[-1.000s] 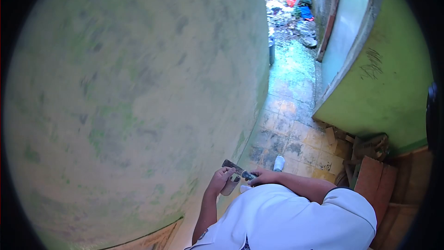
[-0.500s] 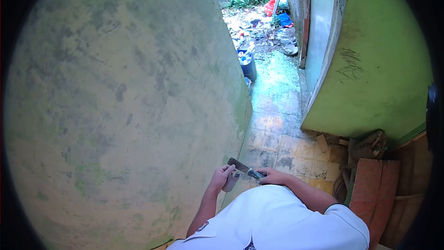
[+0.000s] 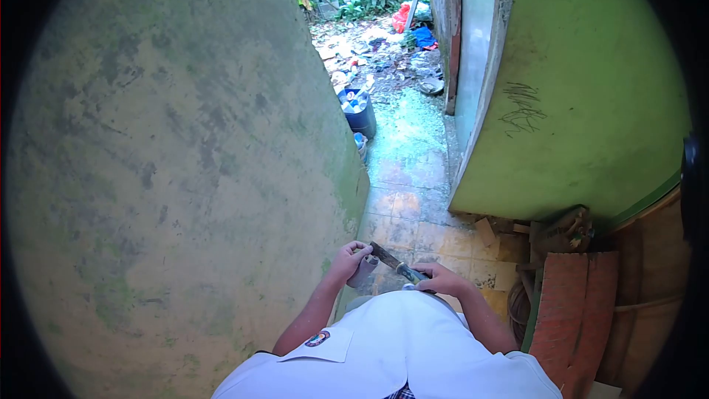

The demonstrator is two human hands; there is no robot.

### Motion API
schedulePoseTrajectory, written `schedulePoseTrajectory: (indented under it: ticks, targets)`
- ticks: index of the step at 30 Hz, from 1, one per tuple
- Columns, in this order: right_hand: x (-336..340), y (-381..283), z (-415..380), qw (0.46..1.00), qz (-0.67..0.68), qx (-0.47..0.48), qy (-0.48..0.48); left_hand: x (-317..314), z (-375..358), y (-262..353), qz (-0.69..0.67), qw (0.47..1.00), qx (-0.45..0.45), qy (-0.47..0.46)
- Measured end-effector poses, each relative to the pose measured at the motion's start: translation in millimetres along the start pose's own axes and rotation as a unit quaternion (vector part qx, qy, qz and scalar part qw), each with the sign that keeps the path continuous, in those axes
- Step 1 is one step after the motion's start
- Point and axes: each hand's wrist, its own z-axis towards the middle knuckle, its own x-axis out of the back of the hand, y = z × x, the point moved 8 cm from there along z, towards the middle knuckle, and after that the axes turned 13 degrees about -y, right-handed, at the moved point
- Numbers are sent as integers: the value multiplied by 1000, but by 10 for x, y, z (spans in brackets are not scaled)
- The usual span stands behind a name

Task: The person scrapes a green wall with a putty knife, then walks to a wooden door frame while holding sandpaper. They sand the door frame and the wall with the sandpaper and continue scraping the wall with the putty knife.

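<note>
In front of my white shirt, my right hand (image 3: 441, 279) is closed round the handle of a scraper (image 3: 385, 254) with a dark, flat blade. The blade points up and left, toward my left hand (image 3: 350, 258). My left fingers are pinched at the blade's tip. A curled grey-brown sheet of sandpaper (image 3: 362, 272) hangs from that same hand, below the fingers. Both hands are close to the lower edge of the stained wall (image 3: 185, 177), over the tiled floor.
A green wall (image 3: 576, 89) with scribbles stands on the right. Below it are wood scraps, a sack (image 3: 565, 231) and a red-brown board (image 3: 572, 318). Down the passage, a blue bin (image 3: 360, 117) full of rubbish stands by the left wall, with litter and plants beyond.
My view has turned to the right, so the walls and passage shift left in it. The scraper and sandpaper stay in my hands, with the blade's tip still at my left fingers.
</note>
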Motion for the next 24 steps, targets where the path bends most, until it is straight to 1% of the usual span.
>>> schedulePoseTrajectory:
  ticks: [1, 2, 4, 5, 7, 8, 10, 11, 13, 14, 16, 18, 22, 24]
  targets:
    - [20, -52, -23, 1000, -5, 21, 5, -38, 60, 22, -3, 1000, -12, -17]
    - [38, -89, -64, 1000, -8, 20, 9, -89, 119, 50, -7, 999, -25, -32]
    - [130, -184, -185, 995, 72, 22, 63, -179, 208, 118, -13, 998, -37, -46]
    - [171, -212, -214, 995, 69, 21, 65, -218, 249, 154, -17, 997, -47, -56]
    - [326, -319, -281, 986, 104, 80, 107, -239, 336, 173, -6, 996, -44, -72]
    - [377, -318, -290, 986, 101, 79, 107, -251, 382, 175, 7, 996, -40, -85]
    - [522, -315, -343, 974, 149, 104, 140, -268, 420, 201, -7, 996, -40, -85]
    - [555, -334, -343, 974, 147, 102, 138, -274, 424, 201, -19, 995, -38, -85]
    - [614, -470, -354, 957, 208, 154, 129, -276, 418, 197, -21, 996, -32, -85]
    - [648, -483, -323, 958, 207, 153, 127, -272, 422, 192, -21, 996, -25, -86]
    - [726, -530, -251, 943, 237, 190, 133, -250, 431, 181, -32, 995, -21, -94]
    - [775, -564, -129, 941, 247, 195, 125, -214, 422, 216, -51, 993, -23, -106]
    - [863, -683, 134, 939, 252, 208, 111, 12, 542, 224, -54, 995, -12, -82]
    - [939, -735, 260, 941, 243, 208, 114, 121, 664, 258, -77, 994, -12, -77]
